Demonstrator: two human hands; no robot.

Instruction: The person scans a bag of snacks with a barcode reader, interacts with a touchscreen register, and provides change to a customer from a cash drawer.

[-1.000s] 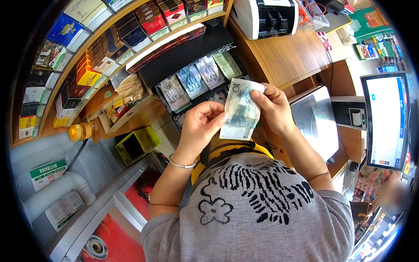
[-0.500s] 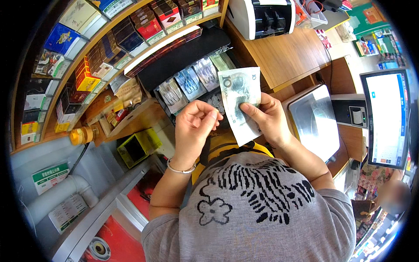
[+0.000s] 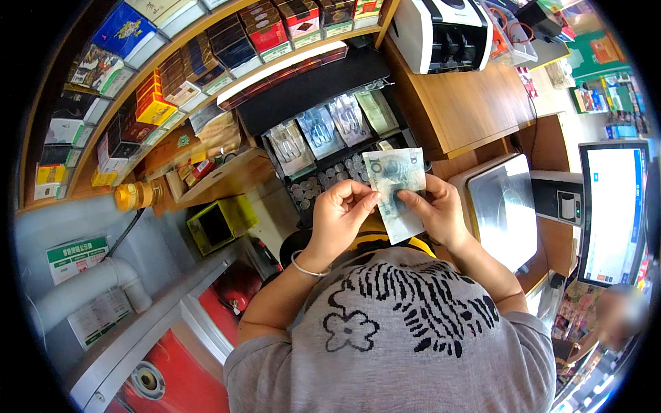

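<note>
A greyish-green banknote [image 3: 399, 180] is stretched upright between my two hands in front of my shirt. My right hand [image 3: 442, 212] grips its right edge, thumb on the face and fingers behind. At its left edge my left hand [image 3: 342, 219] is closed in a pinch, thumb and forefinger on the paper. Whether more than one note is in the grip, I cannot tell. Just beyond stands an open cash drawer [image 3: 281, 175]. Its rear slots hold several stacks of notes [image 3: 320, 131] under wire clips, and coins [image 3: 335, 173] fill the nearer compartments.
Shelves of boxed packs [image 3: 231, 41] curve along the upper left. A banknote counter [image 3: 441, 34] stands on the wooden counter [image 3: 447, 100]. To the right are a flat shiny-topped device [image 3: 501, 206] and a monitor [image 3: 611, 213]. Another person [image 3: 620, 310] is at the far right.
My left hand has moved right and now pinches the note's left edge; before, it was apart from it. The view has shifted, bringing the drawer's coins into sight.
</note>
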